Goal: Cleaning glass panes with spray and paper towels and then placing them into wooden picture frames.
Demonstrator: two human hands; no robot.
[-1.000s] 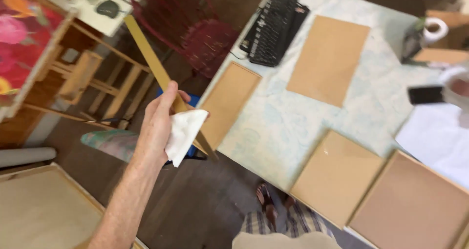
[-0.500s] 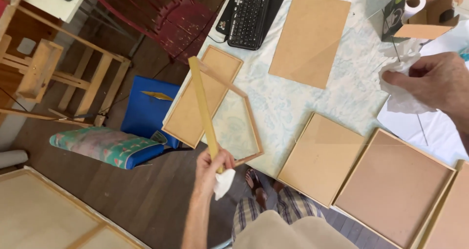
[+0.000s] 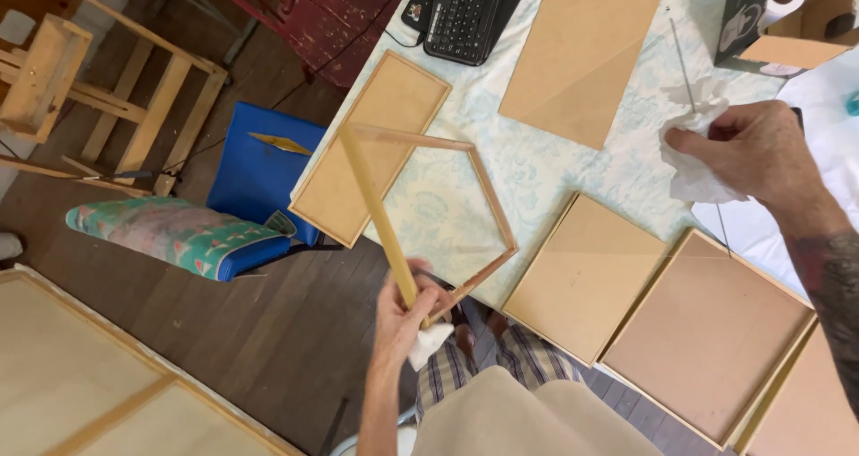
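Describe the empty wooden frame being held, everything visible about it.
The empty wooden frame is a thin, light wood rim with nothing inside; the patterned tablecloth shows through it. It is tilted, one corner pinched in the left hand, which also holds a white tissue. It hangs over the table's near edge.

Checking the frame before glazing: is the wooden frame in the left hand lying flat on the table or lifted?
Lifted: the left hand holds the wooden frame by one corner, tilted above the table.
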